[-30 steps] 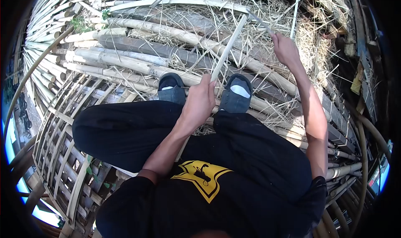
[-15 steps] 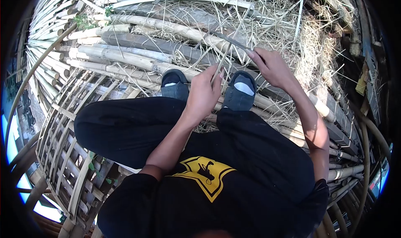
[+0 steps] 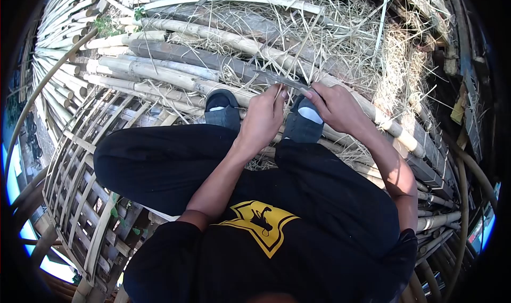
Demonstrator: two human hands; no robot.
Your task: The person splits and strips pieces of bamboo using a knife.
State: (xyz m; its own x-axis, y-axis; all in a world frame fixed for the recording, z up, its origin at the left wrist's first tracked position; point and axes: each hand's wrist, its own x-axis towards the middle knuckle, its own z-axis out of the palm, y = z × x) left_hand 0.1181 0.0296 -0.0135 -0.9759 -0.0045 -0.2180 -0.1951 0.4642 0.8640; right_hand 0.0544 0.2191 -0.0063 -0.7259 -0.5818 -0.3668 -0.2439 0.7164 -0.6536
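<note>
My right hand (image 3: 338, 110) is closed round the handle end of a knife (image 3: 289, 81). Its dark, narrow blade points left, just beyond the fingertips of my left hand (image 3: 262, 117). Those fingers pinch a thin bamboo strip (image 3: 304, 45), which slants up and away past the blade. Blade and strip cross close to the left fingertips; whether the edge bites into the strip cannot be made out. Both hands are near each other above my sandals (image 3: 304, 125), and the knife handle is mostly hidden in the right palm.
Bamboo poles (image 3: 213, 34) lie side by side underfoot, with pale shavings (image 3: 340, 42) scattered over them. To the left stands a woven bamboo lattice (image 3: 88, 180). A curved cane (image 3: 42, 98) arches at the far left, and dark boards (image 3: 468, 101) lie at the right.
My right hand has moved left and slightly down, bringing the knife from farther up the strip to beside my left fingertips. My left hand has barely moved and keeps its pinch.
</note>
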